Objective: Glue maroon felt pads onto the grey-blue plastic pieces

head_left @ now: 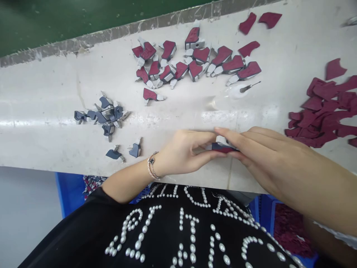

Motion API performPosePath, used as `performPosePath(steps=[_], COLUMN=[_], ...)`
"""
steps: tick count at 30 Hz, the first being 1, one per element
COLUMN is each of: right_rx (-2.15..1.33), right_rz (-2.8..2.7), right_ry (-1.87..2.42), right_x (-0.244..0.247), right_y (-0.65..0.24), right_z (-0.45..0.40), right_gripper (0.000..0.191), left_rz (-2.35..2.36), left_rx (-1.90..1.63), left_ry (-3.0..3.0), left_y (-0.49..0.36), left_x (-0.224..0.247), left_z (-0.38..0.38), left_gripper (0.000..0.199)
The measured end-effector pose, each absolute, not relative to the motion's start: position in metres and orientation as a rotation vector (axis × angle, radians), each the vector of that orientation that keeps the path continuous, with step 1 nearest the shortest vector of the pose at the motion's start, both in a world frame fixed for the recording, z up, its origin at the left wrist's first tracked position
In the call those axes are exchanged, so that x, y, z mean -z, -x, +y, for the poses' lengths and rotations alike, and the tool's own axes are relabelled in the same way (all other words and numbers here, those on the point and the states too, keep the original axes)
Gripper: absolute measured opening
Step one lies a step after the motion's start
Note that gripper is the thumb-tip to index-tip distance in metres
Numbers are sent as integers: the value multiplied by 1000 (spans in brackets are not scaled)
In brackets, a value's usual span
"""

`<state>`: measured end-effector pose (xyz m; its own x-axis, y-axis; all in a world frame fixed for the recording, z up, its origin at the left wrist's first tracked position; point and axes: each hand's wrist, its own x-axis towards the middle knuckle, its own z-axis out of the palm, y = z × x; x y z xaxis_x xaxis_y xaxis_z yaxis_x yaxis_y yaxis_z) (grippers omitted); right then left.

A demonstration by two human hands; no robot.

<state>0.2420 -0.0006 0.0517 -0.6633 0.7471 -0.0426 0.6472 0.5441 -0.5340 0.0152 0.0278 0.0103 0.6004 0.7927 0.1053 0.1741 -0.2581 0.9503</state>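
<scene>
My left hand, with a beaded bracelet at the wrist, grips one end of a small grey, dark blue and maroon part above the table's near side. The fingers of my right hand pinch the same part from the other side and partly cover it. Beyond the hands lies a cluster of grey parts with maroon faces. To the left is a small heap of dark blue and grey parts, with two more nearer the edge. A pile of loose maroon pieces sits at the right.
A clear glue bottle with a thin metal tip lies on the white table. Below the table's near edge are a blue bin of mixed parts at left and another blue bin of maroon pieces at right.
</scene>
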Motion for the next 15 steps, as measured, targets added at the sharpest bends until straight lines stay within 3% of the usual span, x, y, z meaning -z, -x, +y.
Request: performPosePath(steps=[9,15], right_rx=[-1024,-831], right_rz=[-2503,-2493], right_ry=[1071,1080], right_x=[-56,-65], right_y=[-253,-236], right_z=[7,-4], right_gripper=[56,37], left_rz=[742,684], left_rx=[-646,-455], left_ry=[-1242,-1057], left_y=[-20,-16], left_x=[-6,-16], left_z=[22,29], left_gripper=[24,30])
